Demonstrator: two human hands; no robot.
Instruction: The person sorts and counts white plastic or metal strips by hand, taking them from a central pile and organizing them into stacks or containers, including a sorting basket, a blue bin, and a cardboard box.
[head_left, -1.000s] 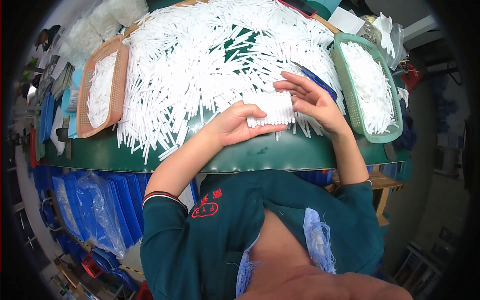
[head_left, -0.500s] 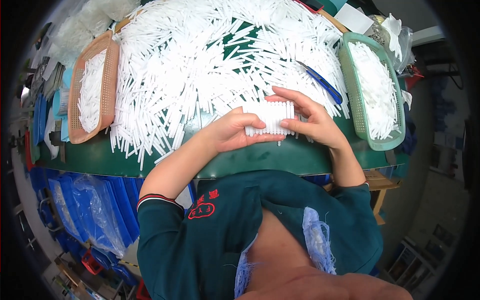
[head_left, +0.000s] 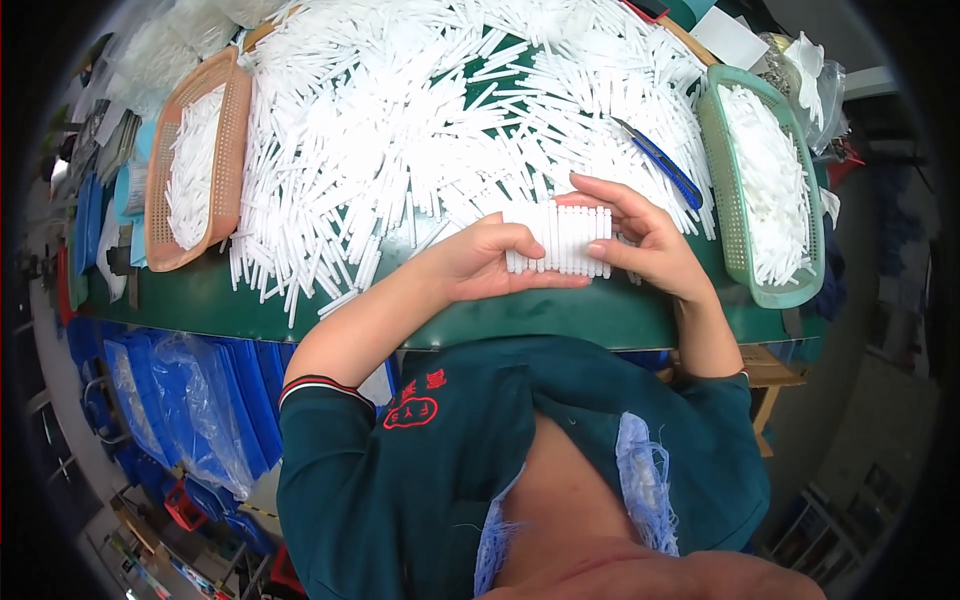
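Between my two hands lies a row of white plastic sticks (head_left: 560, 240), set side by side and upright in the view. My left hand (head_left: 490, 258) grips the row from the left, its thumb across the front and its fingers stretched beneath. From the right, my right hand (head_left: 645, 238) holds the other end, thumb against the sticks and fingers curved behind the top. Beyond my hands a large heap of loose white sticks (head_left: 400, 120) spreads over the green table (head_left: 520, 322).
A peach basket (head_left: 232, 150) of white sticks stands at the left, a green basket (head_left: 722, 170) of them at the right. A blue utility knife (head_left: 665, 168) lies on the heap near the green basket. Blue folded sheets (head_left: 205, 400) sit below the table's left edge.
The whole view has shifted slightly, so the table's things appear further right. Both hands keep their hold on the row of sticks, with little change in the grip.
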